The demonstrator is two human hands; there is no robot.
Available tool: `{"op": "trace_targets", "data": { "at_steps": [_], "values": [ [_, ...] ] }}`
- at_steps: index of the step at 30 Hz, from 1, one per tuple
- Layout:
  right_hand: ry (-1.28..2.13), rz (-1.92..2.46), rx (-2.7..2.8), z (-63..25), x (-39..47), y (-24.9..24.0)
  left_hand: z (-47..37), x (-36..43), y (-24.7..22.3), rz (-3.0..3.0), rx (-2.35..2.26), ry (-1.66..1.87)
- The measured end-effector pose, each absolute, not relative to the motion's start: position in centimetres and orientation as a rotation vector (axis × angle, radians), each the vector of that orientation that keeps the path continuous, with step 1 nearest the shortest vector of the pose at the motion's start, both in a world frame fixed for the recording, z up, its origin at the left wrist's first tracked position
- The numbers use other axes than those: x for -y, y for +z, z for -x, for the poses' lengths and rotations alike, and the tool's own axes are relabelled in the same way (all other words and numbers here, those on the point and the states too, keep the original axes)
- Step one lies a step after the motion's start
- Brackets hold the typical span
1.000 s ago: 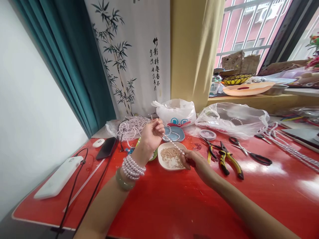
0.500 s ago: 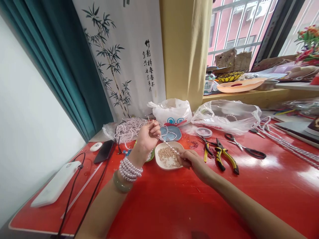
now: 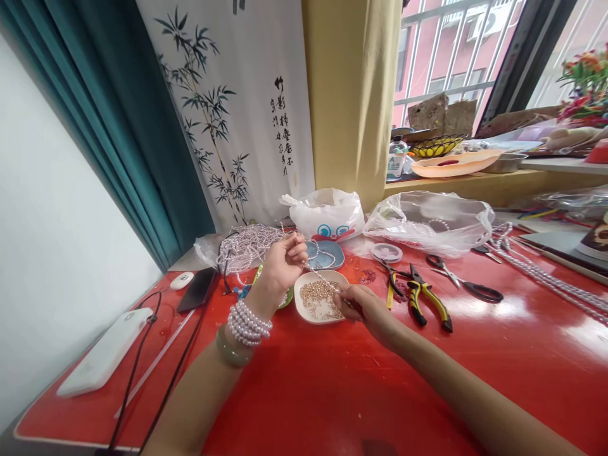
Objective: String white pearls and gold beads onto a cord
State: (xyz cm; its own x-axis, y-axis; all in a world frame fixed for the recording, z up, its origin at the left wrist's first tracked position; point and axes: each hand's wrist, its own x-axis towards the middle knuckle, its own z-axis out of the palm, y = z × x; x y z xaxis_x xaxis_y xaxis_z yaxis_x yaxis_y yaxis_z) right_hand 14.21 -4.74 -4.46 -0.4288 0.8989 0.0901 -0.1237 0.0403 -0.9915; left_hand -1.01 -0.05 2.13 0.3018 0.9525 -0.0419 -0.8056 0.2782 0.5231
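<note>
A thin string of beads (image 3: 319,275) runs taut between my two hands, above a white dish (image 3: 304,311). My left hand (image 3: 284,261) is closed on its upper end, fingers curled with the palm side showing. At the dish's right edge, my right hand (image 3: 357,300) pinches the lower end. Small gold beads (image 3: 317,296) lie loose in the dish. Behind it a blue dish (image 3: 330,253) holds part of a bead strand. A green dish (image 3: 287,299) is mostly hidden by my left hand. Pearl strands (image 3: 249,328) and a green bangle circle my left wrist.
A heap of pearl strands (image 3: 244,246) lies behind my left hand. To the right are a spool (image 3: 386,253), yellow-black pliers (image 3: 427,297) and scissors (image 3: 465,282). Plastic bags (image 3: 327,212) stand at the back. A phone (image 3: 197,289), a power bank (image 3: 97,358) and cables lie left.
Both hands keep their hold on the bead string and have barely moved. The whole view has shifted very slightly, so things sit a little further left.
</note>
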Motion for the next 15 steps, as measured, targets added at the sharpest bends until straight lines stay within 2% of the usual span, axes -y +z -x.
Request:
{"op": "trace_targets", "data": {
  "at_steps": [6, 15],
  "values": [
    [1.605, 0.758, 1.438, -13.88, 4.29, -4.87, 0.75, -0.08, 1.72, -0.435, -0.417, 1.196],
    [1.524, 0.848, 1.405, -13.87, 4.41, -4.69, 0.57, -0.08, 1.49, -0.454, -0.444, 1.199]
  ]
}}
